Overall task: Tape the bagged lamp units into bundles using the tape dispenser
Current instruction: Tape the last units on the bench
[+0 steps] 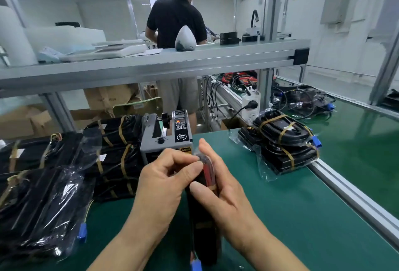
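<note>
Gripping clear bag (pixel 208 168) with black lamp unit (pixel 204 236) inside: left hand (pixel 160 186) pinches top, right hand (pixel 225 188) clasps side.

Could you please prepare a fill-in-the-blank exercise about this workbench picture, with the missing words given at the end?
1. The left hand and the right hand hold one bagged lamp unit in front of the ______ dispenser.
2. The mat on the bench is ______ in colour.
3. The stack of taped bundles lies to the ______ of the dispenser.
Missing words: tape; green; right.
</note>
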Motion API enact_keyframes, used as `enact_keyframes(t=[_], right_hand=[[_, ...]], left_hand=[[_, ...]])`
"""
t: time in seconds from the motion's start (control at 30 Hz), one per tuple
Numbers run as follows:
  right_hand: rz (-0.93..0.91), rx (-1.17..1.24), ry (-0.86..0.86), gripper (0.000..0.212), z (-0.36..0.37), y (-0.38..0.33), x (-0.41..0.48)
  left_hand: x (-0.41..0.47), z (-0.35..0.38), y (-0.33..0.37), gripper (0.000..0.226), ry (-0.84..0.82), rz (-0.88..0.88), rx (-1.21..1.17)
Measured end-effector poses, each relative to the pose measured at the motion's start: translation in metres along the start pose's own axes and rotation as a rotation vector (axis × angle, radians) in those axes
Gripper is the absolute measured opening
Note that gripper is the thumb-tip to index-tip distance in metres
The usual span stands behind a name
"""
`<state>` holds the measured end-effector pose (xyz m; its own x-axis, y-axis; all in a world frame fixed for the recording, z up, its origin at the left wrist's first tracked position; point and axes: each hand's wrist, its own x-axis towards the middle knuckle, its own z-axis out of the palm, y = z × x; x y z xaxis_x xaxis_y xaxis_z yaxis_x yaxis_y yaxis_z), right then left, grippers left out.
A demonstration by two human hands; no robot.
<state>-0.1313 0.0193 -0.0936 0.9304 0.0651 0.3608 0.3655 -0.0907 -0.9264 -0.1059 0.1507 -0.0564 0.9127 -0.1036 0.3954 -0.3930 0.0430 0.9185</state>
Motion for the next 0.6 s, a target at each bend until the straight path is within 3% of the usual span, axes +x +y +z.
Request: enact_keyframes(t=[0.1, 0.2, 0.33, 0.5, 0.6], right_hand=[[0.049, 0.095, 0.057, 0.086, 0.006, -0.004, -0.012], [0.124, 0.123, 0.234, 0.089, 0.016, -0.009, -0.027], [0.197, 0.07, 0.361, 0.092, 0.025, -0.022, -0.044], [0.117, -0.004, 0.492, 0.053, 0.029, -0.028, -0.05], [0.079, -0.056, 0.489, 0.059, 0.025, -0.025, -0.046]], left_hand=[[-0.022, -0.001, -0.001, 0.013, -0.014, 0.136, 0.087], [-0.044, -0.004, -0.002, 0.012, -0.059, 0.311, 0.171], [-0.07, 0.004, -0.005, 0.013, -0.007, 0.323, 0.14], [-0.08, 0.013, -0.013, 0.017, 0.09, 0.391, 0.206], [-0.079, 0.015, -0.013, 0.014, 0.096, 0.361, 0.197]])
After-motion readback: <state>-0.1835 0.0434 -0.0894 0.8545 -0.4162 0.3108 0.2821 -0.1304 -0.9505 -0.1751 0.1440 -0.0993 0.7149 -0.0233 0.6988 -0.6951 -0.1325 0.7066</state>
